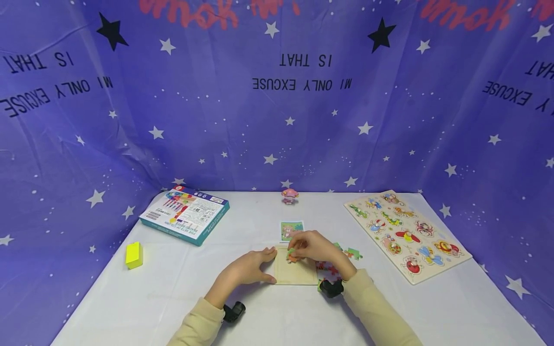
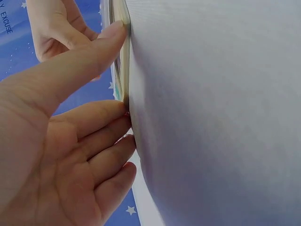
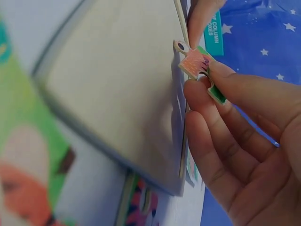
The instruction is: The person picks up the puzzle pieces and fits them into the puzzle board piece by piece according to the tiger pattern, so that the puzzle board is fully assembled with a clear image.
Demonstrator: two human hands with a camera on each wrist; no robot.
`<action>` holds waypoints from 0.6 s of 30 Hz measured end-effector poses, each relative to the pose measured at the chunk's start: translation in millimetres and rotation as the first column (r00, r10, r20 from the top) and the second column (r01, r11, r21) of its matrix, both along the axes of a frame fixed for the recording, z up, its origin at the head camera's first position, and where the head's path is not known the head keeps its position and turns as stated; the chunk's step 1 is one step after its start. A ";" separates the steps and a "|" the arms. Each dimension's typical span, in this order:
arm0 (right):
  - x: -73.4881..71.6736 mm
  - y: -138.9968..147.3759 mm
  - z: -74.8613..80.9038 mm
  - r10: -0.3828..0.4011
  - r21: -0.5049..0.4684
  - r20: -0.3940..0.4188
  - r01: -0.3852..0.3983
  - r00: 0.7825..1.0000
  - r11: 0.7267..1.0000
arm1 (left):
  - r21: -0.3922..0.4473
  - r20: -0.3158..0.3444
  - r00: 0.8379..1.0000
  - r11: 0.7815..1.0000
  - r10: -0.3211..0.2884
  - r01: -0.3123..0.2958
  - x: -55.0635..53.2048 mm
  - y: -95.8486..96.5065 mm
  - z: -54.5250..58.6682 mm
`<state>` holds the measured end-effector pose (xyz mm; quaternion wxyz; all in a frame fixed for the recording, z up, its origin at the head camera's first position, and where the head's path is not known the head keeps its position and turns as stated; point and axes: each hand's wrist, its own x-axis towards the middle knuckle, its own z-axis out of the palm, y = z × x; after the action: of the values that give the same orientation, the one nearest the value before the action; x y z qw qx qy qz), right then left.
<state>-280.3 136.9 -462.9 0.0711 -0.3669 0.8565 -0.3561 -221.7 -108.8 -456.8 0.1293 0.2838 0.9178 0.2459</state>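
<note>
My right hand (image 1: pixel 306 245) pinches an orange and green jigsaw piece (image 3: pixel 195 61) between thumb and fingers. It holds the piece over the left part of a shallow wooden puzzle tray (image 1: pixel 298 276), whose bare inside shows in the right wrist view. At the tray's left side, my left hand (image 1: pixel 248 267) touches the edge with thumb and fingertips spread apart and fairly straight. Loose jigsaw pieces (image 1: pixel 353 253) lie to the right of the tray, some partly hidden under the right wrist. Just beyond the tray is a small picture card (image 1: pixel 292 228).
A boxed toy set (image 1: pixel 186 214) lies at the back left, with a yellow block (image 1: pixel 134 255) nearer. A pink figurine (image 1: pixel 289 196) stands at the back middle. On the right lies a wooden insect puzzle board (image 1: pixel 407 235). A purple star-printed curtain (image 1: pixel 303 120) surrounds the white table.
</note>
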 end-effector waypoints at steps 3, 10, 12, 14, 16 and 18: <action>-1.0 -5.1 -0.3 0.002 0.011 -0.037 -0.002 0.999 1.000 | 0.003 -0.001 1.000 1.000 -0.004 0.004 -0.5 -0.3 -0.8; -4.1 -15.4 -1.8 -0.036 0.022 -0.010 0.037 0.999 0.999 | 0.002 0.003 1.000 1.000 -0.003 0.003 -0.6 -0.6 -1.2; -5.6 -18.5 -2.3 -0.057 0.029 -0.001 0.057 0.998 0.998 | 0.005 0.004 1.000 1.000 -0.002 0.002 -0.5 -0.6 -1.0; -7.0 -21.2 -3.2 -0.082 0.045 0.009 0.082 0.997 0.996 | 0.007 0.003 1.000 1.000 -0.003 0.003 -0.5 -0.6 -0.8; -8.2 -23.6 -3.4 -0.097 0.059 0.017 0.096 0.995 0.994 | 0.006 0.001 1.000 1.000 -0.004 0.004 -0.5 -0.4 -1.0; -9.3 -25.1 -3.3 -0.106 0.073 0.020 0.105 0.994 0.992 | 0.007 -0.001 1.000 1.000 -0.006 0.006 -0.6 -0.2 -1.4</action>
<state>-289.6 111.7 -466.2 0.0755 -0.3140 0.8861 -0.3325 -222.3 -108.9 -458.2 0.1285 0.2872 0.9161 0.2487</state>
